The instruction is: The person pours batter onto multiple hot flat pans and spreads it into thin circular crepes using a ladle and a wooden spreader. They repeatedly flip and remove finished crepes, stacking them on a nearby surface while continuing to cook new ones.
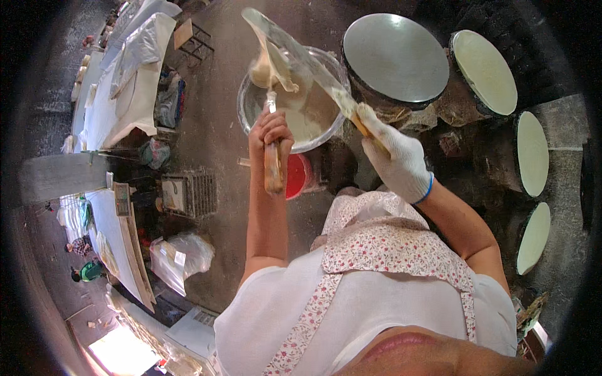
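My left hand [271, 130] is bare and wrapped round the wooden handle of a ladle-like tool [274, 172]. Its far end, partly hidden, hangs over a wide metal basin [243, 119] of pale, creamy batter [307, 125]. In a white knit glove, my right hand [398, 153] grips the wooden handle of a long, flat spatula [307, 59]. The smeared spatula blade slants up and left across the basin. A limp flap of pale dough or batter [280, 69] hangs by the ladle's end; whether it clings to the blade or the ladle, I cannot tell.
A bare round griddle [396, 57] stands right of the basin. Further right are several griddles covered in pale layers, one [486, 72] at the back. A red bucket [297, 177] sits below the basin. Left are a wire crate [189, 194], a sheet-covered table [135, 94] and distant people.
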Tool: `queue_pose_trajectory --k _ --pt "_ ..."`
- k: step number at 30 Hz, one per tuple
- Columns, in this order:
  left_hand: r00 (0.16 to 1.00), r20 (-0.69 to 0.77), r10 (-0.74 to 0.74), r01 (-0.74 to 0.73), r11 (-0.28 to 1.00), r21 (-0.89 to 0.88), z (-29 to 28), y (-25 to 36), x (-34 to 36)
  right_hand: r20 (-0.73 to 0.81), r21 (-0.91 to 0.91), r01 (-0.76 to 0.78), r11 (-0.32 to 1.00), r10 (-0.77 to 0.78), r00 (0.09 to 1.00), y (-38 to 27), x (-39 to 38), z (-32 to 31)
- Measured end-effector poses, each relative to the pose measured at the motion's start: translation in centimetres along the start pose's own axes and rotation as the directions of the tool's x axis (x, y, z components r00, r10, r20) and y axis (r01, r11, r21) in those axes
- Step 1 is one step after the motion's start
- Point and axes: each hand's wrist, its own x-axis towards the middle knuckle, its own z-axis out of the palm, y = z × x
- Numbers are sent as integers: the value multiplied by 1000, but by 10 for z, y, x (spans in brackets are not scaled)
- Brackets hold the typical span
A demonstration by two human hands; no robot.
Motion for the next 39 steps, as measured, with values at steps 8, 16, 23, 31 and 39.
queue_pose_trajectory --k 8,16,23,31,39 --pt "997 68 -32 51 956 -288 43 22 -19 6 224 23 974 -25 1000 15 31 28" --pt "988 47 144 -152 957 249 46 97 -12 296 469 -275 840 144 944 33 56 45" --pt "982 4 190 -190 982 -12 23 94 16 308 461 -348 816 220 925 65 58 53" --pt "995 16 103 -97 968 -231 55 67 14 271 510 -441 738 349 897 71 54 53" --pt "942 290 169 -230 954 191 131 67 -28 246 541 -472 696 405 880 80 49 56"
